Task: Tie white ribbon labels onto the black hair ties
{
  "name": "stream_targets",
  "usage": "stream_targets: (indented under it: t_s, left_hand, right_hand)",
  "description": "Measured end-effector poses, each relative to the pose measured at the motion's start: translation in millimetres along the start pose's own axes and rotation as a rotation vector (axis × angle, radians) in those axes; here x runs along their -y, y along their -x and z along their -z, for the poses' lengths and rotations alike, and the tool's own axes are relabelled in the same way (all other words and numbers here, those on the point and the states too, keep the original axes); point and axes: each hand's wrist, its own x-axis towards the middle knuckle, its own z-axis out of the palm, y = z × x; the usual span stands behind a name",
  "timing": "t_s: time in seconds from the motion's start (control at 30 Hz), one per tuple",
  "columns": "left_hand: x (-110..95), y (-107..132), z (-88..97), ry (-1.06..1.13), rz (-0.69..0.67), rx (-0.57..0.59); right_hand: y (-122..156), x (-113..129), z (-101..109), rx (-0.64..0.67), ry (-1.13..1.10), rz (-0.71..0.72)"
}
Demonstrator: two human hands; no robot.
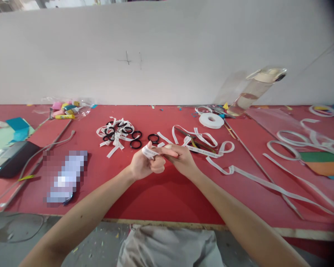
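Above the red table, my left hand (146,165) is closed, with a white printed ribbon (148,151) wrapped over its raised thumb and finger area. My right hand (183,161) meets it, fingers pinched together at the ribbon; their exact grip is partly hidden. Behind my left hand lies a pile of black rings with white ribbon tied on them (115,135). Loose black rings (135,144) sit beside the pile, and more black rings (153,138) lie just beyond my hands. Past my right hand, a cutting tool with yellow handles (199,146) lies under loops of printed ribbon (206,152).
A white ribbon roll (211,120) and a tilted bottle (252,92) are at the back right. Long ribbon (264,185) trails across the right side. A blurred-out phone (66,178), a cable (50,148) and a dark device (16,159) lie left. A white wall (167,55) closes the back.
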Motion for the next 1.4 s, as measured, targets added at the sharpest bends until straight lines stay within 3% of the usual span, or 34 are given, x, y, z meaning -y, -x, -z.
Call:
stream_targets:
  t_s: [0.17, 0.3, 0.47, 0.63, 0.93, 1.07, 1.23, 1.4]
  left_hand:
    - [0.5, 2.4, -0.3, -0.239, -0.037, 0.116]
    - [-2.8, 6.7, -5.7, -0.513, -0.052, 0.192]
    - [-2.9, 8.2, -7.5, -0.7, -0.031, 0.258]
    - [-1.5, 6.5, -5.4, -0.83, -0.119, 0.2]
    - [6.7, 7.2, 1.8, -1.0, -0.298, -0.021]
    - [6.6, 6.9, 2.4, -1.088, -0.311, -0.008]
    - [8.2, 6.1, 2.2, -1.107, -0.314, 0.037]
    - [8.0, 6.2, 2.6, -1.105, -0.292, -0.002]
  right_hand:
    - [1.0, 6.2, 0.3, -0.001, 0.038, 0.032]
    - [3.0, 9.7, -0.8, -0.046, 0.039, 0.09]
    - [5.9, 11.5, 0.4, -0.126, 0.01, 0.171]
    - [6.2, 11.4, 1.4, -0.205, -0.032, 0.151]
    - [6.1, 1.9, -0.8, -0.091, -0.057, 0.183]
    - [5.8, -0.6, -0.2, -0.062, -0.074, 0.224]
    - [7.8, -2.2, 0.3, -0.011, -0.047, 0.157]
    - [6.4, -1.1, -1.2, -0.004, -0.043, 0.143]
